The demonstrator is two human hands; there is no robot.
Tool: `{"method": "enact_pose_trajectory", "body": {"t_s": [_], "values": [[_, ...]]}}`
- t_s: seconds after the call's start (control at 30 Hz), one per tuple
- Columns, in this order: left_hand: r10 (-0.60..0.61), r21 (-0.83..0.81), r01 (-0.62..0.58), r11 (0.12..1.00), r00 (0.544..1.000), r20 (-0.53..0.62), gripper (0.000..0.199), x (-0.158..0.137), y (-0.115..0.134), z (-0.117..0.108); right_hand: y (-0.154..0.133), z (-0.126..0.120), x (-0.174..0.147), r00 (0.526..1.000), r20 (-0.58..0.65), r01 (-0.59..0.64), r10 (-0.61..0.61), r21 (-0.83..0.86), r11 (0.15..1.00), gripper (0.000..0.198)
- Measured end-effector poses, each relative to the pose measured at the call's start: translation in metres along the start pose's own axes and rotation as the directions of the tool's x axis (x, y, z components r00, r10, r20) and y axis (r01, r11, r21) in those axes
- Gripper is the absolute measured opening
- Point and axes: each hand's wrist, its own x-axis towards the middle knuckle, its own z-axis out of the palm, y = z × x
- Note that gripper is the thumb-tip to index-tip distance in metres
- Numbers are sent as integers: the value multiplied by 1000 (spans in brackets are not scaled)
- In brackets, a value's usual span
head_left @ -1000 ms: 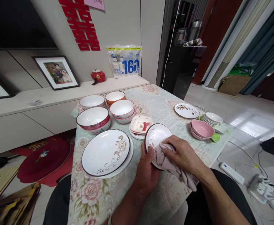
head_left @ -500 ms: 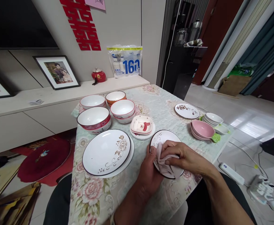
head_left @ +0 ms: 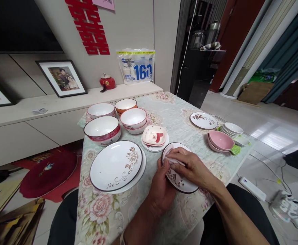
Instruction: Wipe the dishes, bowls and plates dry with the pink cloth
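Observation:
A white plate point(head_left: 187, 184) with a dark rim and brown flower pattern is tilted toward me over the table's near side. My left hand point(head_left: 163, 185) grips its left edge, thumb on the face and the other fingers underneath. Bunched against the plate's upper left is a pale pinkish cloth point(head_left: 171, 154), pressed there by my right hand point(head_left: 188, 165), whose fingers are closed on it. To the left lies a large floral plate point(head_left: 113, 163) on top of another white plate. Just beyond my hands, a small dish with a bear picture point(head_left: 154, 135) rests on small white plates.
Several stacked bowls point(head_left: 101, 128) stand at the table's far left. On the right are a flat floral plate point(head_left: 203, 121), pink bowls point(head_left: 220, 141) and a stack of small white bowls point(head_left: 232, 129). A flowered cloth point(head_left: 98, 214) covers the table. Behind it runs a low cabinet point(head_left: 62, 115).
My right hand has moved the cloth up and left across the plate, uncovering the pattern on its lower part. My left hand keeps its hold with little movement.

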Motion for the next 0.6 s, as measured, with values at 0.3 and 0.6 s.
{"method": "enact_pose_trajectory", "body": {"t_s": [0.3, 0.6], "values": [[-119, -2, 119, 993, 992, 41, 57, 2, 2, 2, 20, -29, -12, 980, 80, -177, 183, -68, 982, 21], [-152, -5, 153, 988, 987, 53, 50, -2, 4, 6, -2, 1, 1, 999, 21, -32, 32, -27, 999, 27]]}}
